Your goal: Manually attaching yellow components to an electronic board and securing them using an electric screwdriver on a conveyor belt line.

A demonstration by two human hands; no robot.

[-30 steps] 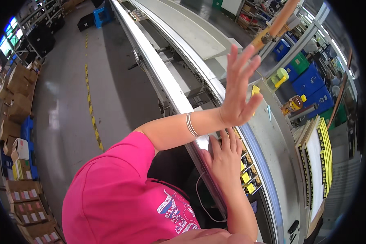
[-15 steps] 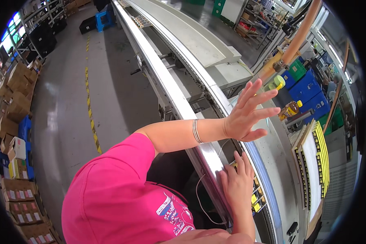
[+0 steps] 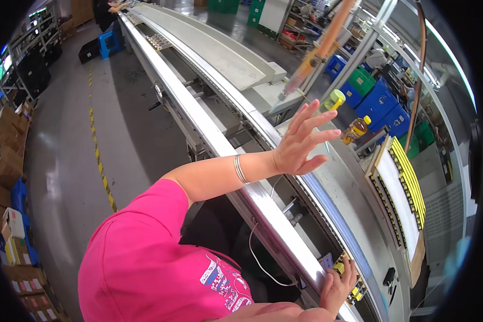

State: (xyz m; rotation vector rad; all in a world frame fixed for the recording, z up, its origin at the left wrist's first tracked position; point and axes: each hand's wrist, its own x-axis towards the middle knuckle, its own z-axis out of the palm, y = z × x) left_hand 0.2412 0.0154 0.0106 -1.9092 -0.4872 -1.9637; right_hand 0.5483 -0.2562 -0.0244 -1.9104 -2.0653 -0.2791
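My left hand is raised over the conveyor with its fingers spread and nothing in it. A band of thin silvery bangles circles that wrist. At the lower right, my right hand is bent over a rack of yellow-and-black parts lying between the conveyor rails. Its fingers curl at the rack's edge, and the thumb lies apart on the near side. The palm side of this hand is hidden. Close to the rack is a small pale-faced item. The shiny conveyor rail passes beneath my left forearm.
Beyond the conveyor stand a brown bottle with a yellow cap and a green-lidded container. Yellow-edged panels lean at the right. A blurred orange pole slants overhead. Cartons line the left; another person is at the far end.
My right hand has moved nearer along the conveyor, the rack of parts with it, uncovering the rail gap. The whole view has shifted; my left hand keeps its raised, spread pose.
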